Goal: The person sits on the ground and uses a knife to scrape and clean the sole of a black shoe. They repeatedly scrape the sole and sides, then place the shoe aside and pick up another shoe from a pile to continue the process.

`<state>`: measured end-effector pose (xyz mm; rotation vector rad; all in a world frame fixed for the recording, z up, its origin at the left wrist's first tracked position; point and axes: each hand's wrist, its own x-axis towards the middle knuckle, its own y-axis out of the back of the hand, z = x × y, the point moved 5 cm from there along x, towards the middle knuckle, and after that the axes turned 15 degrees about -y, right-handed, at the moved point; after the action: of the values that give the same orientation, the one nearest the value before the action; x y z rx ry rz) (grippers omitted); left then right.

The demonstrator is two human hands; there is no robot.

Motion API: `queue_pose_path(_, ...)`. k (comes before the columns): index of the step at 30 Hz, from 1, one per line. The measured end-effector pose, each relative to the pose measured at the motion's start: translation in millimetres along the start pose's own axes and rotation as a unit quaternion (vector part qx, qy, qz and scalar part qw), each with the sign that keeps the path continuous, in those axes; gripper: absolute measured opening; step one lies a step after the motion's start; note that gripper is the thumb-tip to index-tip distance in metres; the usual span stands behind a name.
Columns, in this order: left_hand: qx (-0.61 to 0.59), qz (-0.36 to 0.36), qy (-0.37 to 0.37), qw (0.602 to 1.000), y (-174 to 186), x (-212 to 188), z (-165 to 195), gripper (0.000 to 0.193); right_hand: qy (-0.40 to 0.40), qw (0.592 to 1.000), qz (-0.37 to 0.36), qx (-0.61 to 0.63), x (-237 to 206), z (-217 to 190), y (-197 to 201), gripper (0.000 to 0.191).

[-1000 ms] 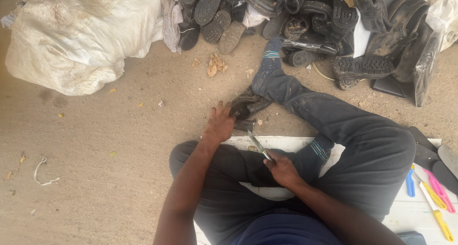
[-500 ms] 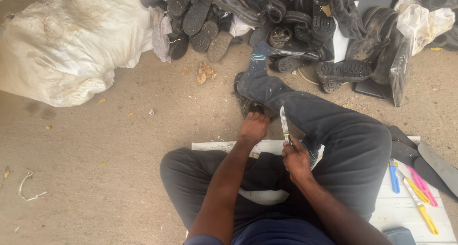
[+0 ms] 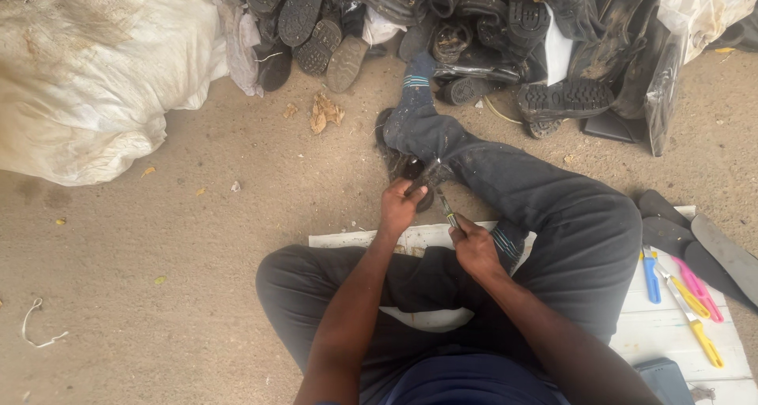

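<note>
Seated on the ground, I am working a dark shoe with both hands.

My left hand (image 3: 400, 208) is gripping the dark shoe (image 3: 407, 168) against my outstretched leg (image 3: 505, 176), while my right hand (image 3: 474, 243) is holding a thin tool (image 3: 446, 208) pointed at it. A pile of shoes (image 3: 442, 26) is lying far ahead, a white sack (image 3: 87, 73) far left, and coloured cutters (image 3: 683, 290) on the white board (image 3: 671, 334) at right.

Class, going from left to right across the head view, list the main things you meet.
White sack → left hand on a dark shoe → right hand holding a tool → blue-handled tool → pink-handled tool.
</note>
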<state>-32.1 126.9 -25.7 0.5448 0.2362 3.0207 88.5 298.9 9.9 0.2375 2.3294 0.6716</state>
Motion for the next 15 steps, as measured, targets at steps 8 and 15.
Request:
queue_pose_path(8,0.001,0.006,0.006,1.000,-3,-3,-2,0.018,0.006,0.998,-0.065,0.007,18,-36,-26,0.034)
queue_pose_path(15,-0.172,0.045,0.161,0.971,-11,-2,-22,0.013,-0.034,0.997,-0.064,0.012,-31,-23,-37,0.045)
